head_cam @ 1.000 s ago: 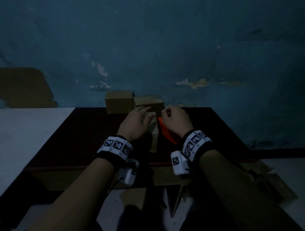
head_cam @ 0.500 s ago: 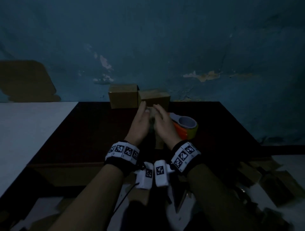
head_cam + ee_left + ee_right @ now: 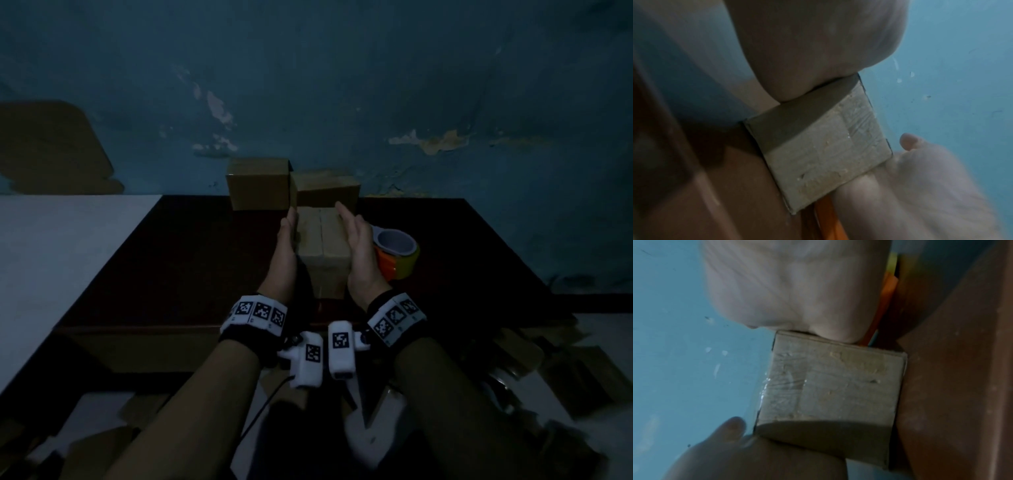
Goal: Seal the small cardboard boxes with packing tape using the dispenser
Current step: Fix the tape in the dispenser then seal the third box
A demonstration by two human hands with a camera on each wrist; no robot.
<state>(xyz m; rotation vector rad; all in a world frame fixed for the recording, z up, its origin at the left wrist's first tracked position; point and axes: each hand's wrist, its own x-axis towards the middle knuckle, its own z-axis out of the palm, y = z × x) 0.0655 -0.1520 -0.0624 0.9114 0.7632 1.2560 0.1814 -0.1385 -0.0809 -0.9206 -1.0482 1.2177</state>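
A small brown cardboard box (image 3: 322, 240) stands on the dark reddish-brown wooden table (image 3: 191, 274), pressed between the two palms. The left hand (image 3: 285, 253) lies flat against the box's left side with its fingers straight, and the right hand (image 3: 359, 253) lies flat against the right side in the same way, so neither hand curls around anything. Clear packing tape (image 3: 785, 386) runs over the box's top seam and down onto its near face, where it shows shiny and wrinkled. The orange tape dispenser with its yellowish roll (image 3: 397, 257) sits on the table just to the right of the right hand. Two more brown cardboard boxes (image 3: 258, 186) stand behind, against the blue peeling wall (image 3: 376, 85).
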